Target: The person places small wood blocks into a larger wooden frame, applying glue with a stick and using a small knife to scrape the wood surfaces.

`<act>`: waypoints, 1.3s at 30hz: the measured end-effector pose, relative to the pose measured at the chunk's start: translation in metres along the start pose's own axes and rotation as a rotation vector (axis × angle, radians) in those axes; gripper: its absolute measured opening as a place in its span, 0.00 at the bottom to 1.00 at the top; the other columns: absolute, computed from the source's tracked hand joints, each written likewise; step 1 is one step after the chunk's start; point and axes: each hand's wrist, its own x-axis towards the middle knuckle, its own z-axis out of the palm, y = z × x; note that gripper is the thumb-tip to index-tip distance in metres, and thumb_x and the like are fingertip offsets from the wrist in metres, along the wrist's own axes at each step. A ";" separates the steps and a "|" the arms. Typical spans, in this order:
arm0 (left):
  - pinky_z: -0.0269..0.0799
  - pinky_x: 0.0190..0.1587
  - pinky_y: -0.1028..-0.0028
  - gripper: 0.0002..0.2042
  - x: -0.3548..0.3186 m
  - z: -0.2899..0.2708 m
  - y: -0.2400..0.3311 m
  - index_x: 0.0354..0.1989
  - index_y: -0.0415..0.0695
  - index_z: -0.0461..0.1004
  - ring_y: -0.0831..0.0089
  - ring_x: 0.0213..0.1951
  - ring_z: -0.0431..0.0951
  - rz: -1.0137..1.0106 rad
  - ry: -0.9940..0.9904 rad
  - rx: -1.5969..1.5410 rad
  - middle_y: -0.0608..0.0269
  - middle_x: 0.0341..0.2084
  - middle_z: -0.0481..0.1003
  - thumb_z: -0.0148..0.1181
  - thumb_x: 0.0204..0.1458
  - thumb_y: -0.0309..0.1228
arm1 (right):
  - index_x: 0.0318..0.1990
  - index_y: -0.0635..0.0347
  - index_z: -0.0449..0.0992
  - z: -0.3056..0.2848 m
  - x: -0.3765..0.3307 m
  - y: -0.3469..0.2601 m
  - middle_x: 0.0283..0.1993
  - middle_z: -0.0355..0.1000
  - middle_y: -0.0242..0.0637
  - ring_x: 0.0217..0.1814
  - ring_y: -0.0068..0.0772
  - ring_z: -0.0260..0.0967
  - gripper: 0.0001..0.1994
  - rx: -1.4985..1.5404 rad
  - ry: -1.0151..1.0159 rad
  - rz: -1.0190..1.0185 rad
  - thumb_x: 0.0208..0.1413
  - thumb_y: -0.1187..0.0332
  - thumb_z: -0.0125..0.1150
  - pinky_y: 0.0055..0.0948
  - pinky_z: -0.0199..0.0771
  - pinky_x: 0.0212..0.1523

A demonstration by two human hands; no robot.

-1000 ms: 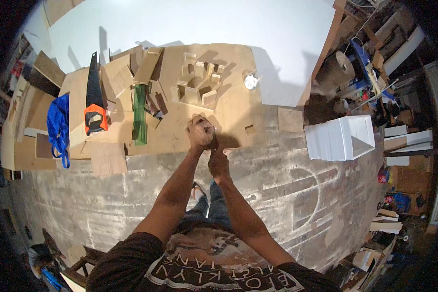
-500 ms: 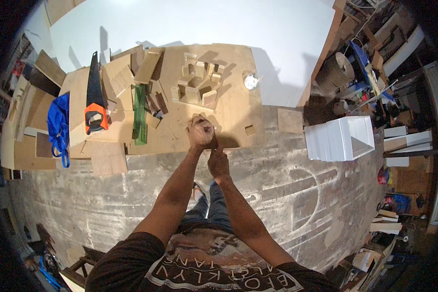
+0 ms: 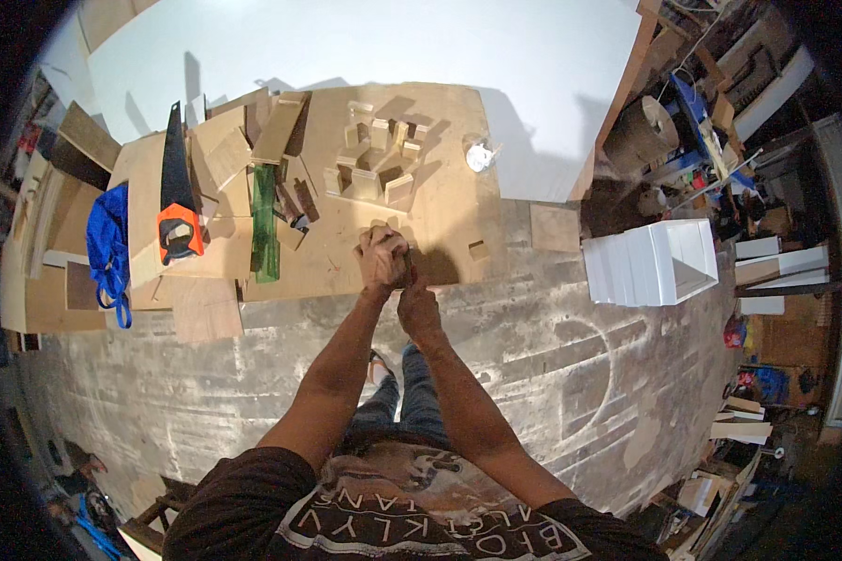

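Workshop, plywood surface above concrete floor. Left hand curled at the near edge, can't tell what's inside. Right hand closed around a slim dark piece between the two, probably for steadiness. Saw laid left, likely out of the way. Counts: one saw, one green strip, one blue bag; wood blocks overlap, no exact number.

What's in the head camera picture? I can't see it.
A person's left hand and right hand are close together at a wooden board, their grip hard to see. Wooden blocks stand beyond; an orange-handled saw lies left.
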 end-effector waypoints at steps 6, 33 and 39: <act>0.61 0.48 0.50 0.04 0.006 -0.003 -0.004 0.28 0.57 0.81 0.60 0.51 0.69 0.140 0.003 -0.008 0.70 0.39 0.76 0.62 0.43 0.34 | 0.34 0.69 0.74 -0.008 0.001 0.012 0.29 0.75 0.59 0.33 0.55 0.77 0.12 -0.118 0.072 -0.253 0.61 0.67 0.50 0.48 0.78 0.31; 0.68 0.39 0.57 0.03 -0.028 -0.018 0.002 0.28 0.42 0.76 0.53 0.37 0.73 0.302 -0.052 -0.437 0.58 0.31 0.74 0.61 0.43 0.24 | 0.49 0.74 0.59 0.002 -0.032 0.024 0.33 0.75 0.63 0.37 0.64 0.77 0.16 -0.158 -0.197 -0.017 0.63 0.66 0.46 0.55 0.78 0.36; 0.68 0.41 0.61 0.06 -0.031 -0.022 -0.002 0.27 0.40 0.76 0.56 0.38 0.73 0.440 0.000 -0.241 0.56 0.29 0.76 0.59 0.38 0.25 | 0.44 0.75 0.66 0.002 -0.032 0.026 0.28 0.73 0.63 0.33 0.66 0.75 0.17 -0.131 -0.083 -0.135 0.65 0.64 0.45 0.54 0.78 0.33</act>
